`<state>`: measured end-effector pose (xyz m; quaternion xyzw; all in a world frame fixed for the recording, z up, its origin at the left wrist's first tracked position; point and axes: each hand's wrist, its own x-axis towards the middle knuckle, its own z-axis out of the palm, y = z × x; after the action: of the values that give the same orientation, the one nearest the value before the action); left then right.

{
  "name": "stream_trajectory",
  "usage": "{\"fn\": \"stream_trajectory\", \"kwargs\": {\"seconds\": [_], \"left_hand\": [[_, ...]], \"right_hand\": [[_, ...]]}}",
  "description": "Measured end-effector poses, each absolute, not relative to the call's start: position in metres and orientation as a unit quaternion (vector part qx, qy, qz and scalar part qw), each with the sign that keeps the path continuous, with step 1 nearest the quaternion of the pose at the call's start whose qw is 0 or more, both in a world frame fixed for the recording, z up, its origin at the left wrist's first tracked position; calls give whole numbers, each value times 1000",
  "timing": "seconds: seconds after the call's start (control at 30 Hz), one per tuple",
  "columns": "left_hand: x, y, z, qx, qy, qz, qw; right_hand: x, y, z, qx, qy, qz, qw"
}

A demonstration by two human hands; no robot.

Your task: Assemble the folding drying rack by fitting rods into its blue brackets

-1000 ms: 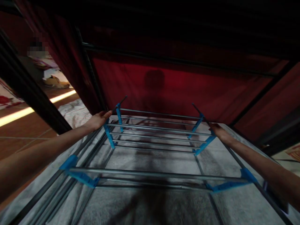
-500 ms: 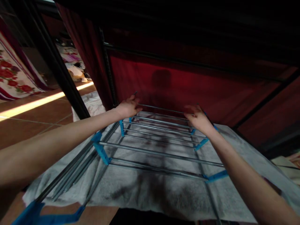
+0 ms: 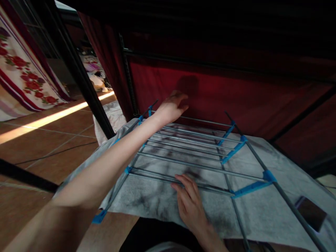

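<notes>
A rack of grey metal tubes [image 3: 178, 162] with blue plastic connectors [image 3: 250, 189] rests on a grey cloth. My left hand [image 3: 172, 106] reaches over the rack's far end, in front of the red fabric, its fingers apart and slightly bent, with nothing visible in them. Close to me, my right hand [image 3: 190, 203] is beside the nearest crossbars; its fingers are loosely stretched, and whether the tips touch a bar I cannot tell. My left forearm covers part of the rack's left side.
Under the rack spreads the grey cloth [image 3: 210, 213] over a tiled floor [image 3: 52, 147]. A dark flat rectangular object [image 3: 311, 213] lies at the right. Red fabric [image 3: 210, 91] closes off the back, and a black post [image 3: 86, 91] slants on the left.
My right hand has come back from the rack's far right end to the near middle. My left hand has shifted right and slightly up from the far left end. The view has shifted too.
</notes>
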<state>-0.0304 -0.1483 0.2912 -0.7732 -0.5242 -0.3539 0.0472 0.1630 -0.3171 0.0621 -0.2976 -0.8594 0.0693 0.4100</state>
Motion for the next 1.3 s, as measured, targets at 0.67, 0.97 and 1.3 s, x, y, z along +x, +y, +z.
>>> {"fn": "stream_trajectory", "kwargs": {"seconds": [0.67,0.97,1.3], "left_hand": [[-81,-323,-53,-795,-560,-222,80],[-85,-289,-53,-772,-605,-195,20],[-102,-253,-63,-817,-552,-157,-51]], "right_hand": [[197,-277,-40,-527,-827,87,174],[166,-250,-34,-483,-866,85,100],[171,-244,-19,-452,-886,51,96]]}}
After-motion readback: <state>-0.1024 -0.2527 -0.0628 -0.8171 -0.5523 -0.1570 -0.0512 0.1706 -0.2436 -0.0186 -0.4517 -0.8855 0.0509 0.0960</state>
